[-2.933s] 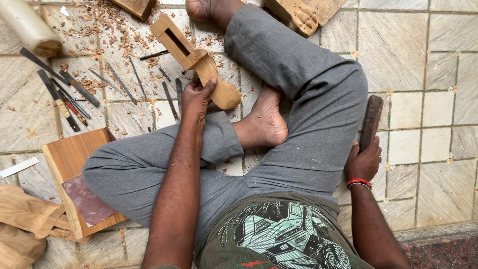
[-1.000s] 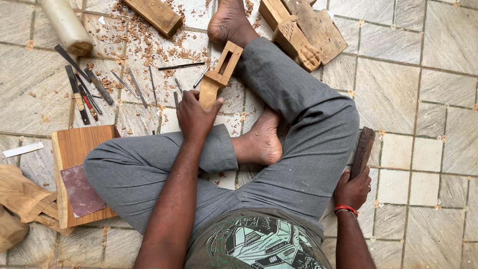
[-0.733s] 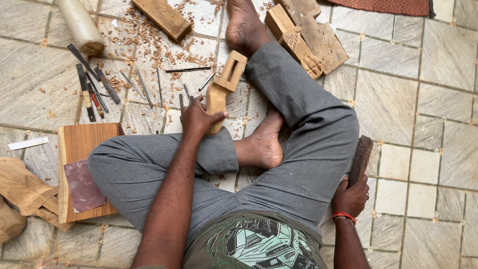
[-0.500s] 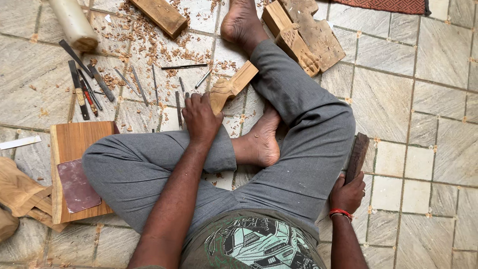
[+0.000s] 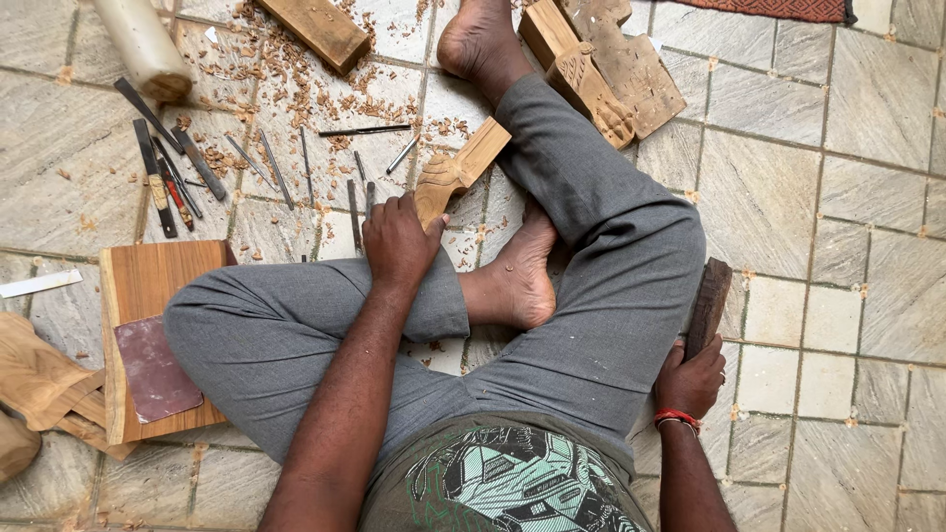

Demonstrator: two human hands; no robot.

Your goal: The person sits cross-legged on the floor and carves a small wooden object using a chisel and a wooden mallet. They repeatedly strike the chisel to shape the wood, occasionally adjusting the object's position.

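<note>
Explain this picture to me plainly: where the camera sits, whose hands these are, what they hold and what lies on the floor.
The camera sits on the person's head and looks straight down, so you see their own body: crossed legs in grey trousers, bare feet, both arms reaching out. They sit on a stone tile floor.

The left hand grips a pale carved wooden piece by its lower end. The right hand holds a dark wooden block upright beside the knee.

On the floor ahead lie thin metal chisels in a loose row, amid wood shavings. At the left is a flat wooden board with a sheet of sandpaper on it. Near the far foot are more carved wooden blocks.
</note>
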